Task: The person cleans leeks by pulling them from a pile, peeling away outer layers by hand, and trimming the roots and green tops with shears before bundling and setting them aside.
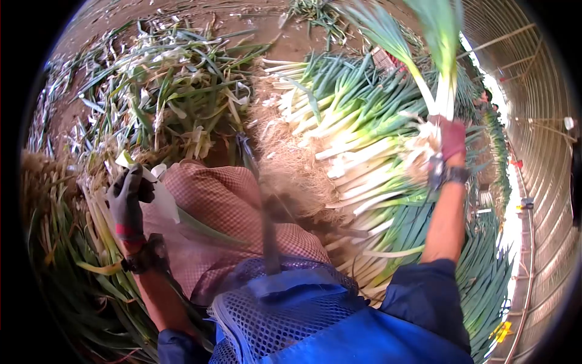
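Note:
My right hand (450, 138), in a reddish glove, is closed round the white stalks of green onions (445, 91). Their green leaves point away to the top edge, and pale roots hang beside the hand. My left hand (128, 197), in a dark grey glove, is raised at the left with its fingers curled, by a whitish peeled leaf (162, 197) that lies against the checked cloth on my lap. Whether the fingers hold that leaf is hard to make out. Rows of cleaned green onions (357, 151) lie under and beside my right hand.
A heap of stripped leaves (176, 85) covers the ground at the upper left. Uncleaned onions (66, 242) lie at the lower left. Checked cloth (212, 194) covers my legs. A ribbed greenhouse wall (555, 176) curves along the right, with a yellow object (501, 331) near its foot.

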